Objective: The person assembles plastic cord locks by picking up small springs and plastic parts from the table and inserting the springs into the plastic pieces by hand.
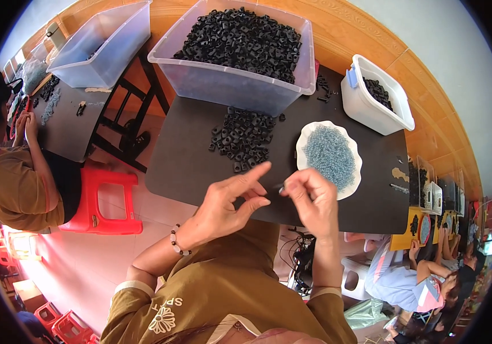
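Hands (pixel 223 207) (pixel 314 202), two, one pinched piece (pixel 281 189), one scalloped plate (pixel 351 188), one blue-handled tub (pixel 372 113)

A small-parts workshop: a dark table (pixel 180 152) bore a bin (pixel 228 94) of black parts (pixel 240 43) at its far edge; co-workers (pixel 22 186) sat at other tables (pixel 77 131) left and right of it.

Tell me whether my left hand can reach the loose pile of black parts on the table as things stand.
Probably yes: your left hand looks open and empty, and the pile of black parts lies on the dark table just beyond it, with nothing visible standing between them.
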Tool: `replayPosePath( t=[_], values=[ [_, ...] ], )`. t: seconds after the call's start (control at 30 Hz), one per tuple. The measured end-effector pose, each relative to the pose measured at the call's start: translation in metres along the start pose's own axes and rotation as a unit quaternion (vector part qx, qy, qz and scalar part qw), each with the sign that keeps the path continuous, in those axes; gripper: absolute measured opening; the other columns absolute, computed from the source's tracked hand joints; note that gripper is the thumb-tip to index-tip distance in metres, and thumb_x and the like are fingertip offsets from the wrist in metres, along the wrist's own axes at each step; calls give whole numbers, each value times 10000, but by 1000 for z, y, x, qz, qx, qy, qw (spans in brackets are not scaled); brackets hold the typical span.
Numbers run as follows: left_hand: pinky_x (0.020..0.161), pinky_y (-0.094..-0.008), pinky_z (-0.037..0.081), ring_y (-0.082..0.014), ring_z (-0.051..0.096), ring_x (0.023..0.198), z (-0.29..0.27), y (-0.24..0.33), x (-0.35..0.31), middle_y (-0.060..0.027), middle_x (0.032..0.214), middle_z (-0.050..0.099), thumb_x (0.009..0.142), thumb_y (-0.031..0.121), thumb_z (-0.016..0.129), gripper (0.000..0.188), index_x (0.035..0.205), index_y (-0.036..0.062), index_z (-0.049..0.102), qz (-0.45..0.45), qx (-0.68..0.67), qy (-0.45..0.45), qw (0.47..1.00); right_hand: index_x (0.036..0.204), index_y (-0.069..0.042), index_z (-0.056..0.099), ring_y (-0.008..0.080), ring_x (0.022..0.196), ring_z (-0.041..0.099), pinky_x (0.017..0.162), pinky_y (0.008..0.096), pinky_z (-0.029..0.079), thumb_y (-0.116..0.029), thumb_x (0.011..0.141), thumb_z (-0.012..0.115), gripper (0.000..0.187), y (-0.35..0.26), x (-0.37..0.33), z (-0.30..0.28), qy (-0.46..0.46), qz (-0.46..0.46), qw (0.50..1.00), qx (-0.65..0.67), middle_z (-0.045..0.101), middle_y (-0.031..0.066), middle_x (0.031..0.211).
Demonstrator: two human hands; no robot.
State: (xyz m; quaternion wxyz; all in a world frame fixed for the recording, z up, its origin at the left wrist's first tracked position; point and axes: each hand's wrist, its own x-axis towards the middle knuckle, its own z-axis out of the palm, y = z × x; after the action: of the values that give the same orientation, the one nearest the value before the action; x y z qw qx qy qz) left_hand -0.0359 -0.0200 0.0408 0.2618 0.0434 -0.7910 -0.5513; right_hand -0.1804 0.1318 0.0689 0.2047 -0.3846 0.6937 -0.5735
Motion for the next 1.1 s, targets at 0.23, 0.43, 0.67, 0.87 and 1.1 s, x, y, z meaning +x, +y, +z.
replayPosePath(
  t=[0.23, 0.43, 0.67, 0.87, 1.1],
  values=[
    [719, -268, 556, -160, 680, 791, -16, -30, -25, -110, 989, 719, 861, 19, 754, 217, 1077, 3, 739, -59, 56, 169, 982, 956, 6, 672, 100, 697, 627, 674, 266, 503, -115, 955, 667, 121, -11, 89, -51, 141, -98, 963, -207, 692, 58, 772],
    [661, -268, 540, -161, 675, 751, -17, -38, -29, -101, 878, 718, 888, -3, 713, 147, 1026, 16, 757, -24, 72, 174, 982, 952, 22, 721, 114, 652, 631, 639, 273, 502, -161, 956, 664, 191, 5, 135, -67, 85, -56, 959, -264, 717, 92, 749],
    [603, -258, 524, -143, 648, 678, -18, -43, -29, -96, 868, 714, 892, -11, 705, 139, 1018, 15, 759, -46, 26, 176, 983, 987, 37, 713, 95, 753, 658, 689, 258, 511, -149, 979, 630, 204, 11, 139, -71, 63, -8, 956, -286, 740, 91, 826],
    [612, -254, 524, -139, 644, 682, -16, -40, -29, -94, 869, 714, 890, -16, 703, 142, 1017, 13, 759, -45, 30, 180, 982, 1066, 36, 687, 186, 805, 689, 750, 325, 529, -82, 971, 581, 185, 54, 168, -103, 44, 11, 938, -343, 739, 140, 891],
    [626, -251, 526, -146, 652, 699, -16, -41, -31, -96, 876, 717, 881, -12, 713, 146, 1015, 17, 761, -49, 38, 182, 981, 1119, -2, 695, 349, 948, 694, 846, 404, 528, -9, 907, 556, 254, 77, 191, -98, -20, 9, 903, -429, 715, 223, 961]
  ],
)
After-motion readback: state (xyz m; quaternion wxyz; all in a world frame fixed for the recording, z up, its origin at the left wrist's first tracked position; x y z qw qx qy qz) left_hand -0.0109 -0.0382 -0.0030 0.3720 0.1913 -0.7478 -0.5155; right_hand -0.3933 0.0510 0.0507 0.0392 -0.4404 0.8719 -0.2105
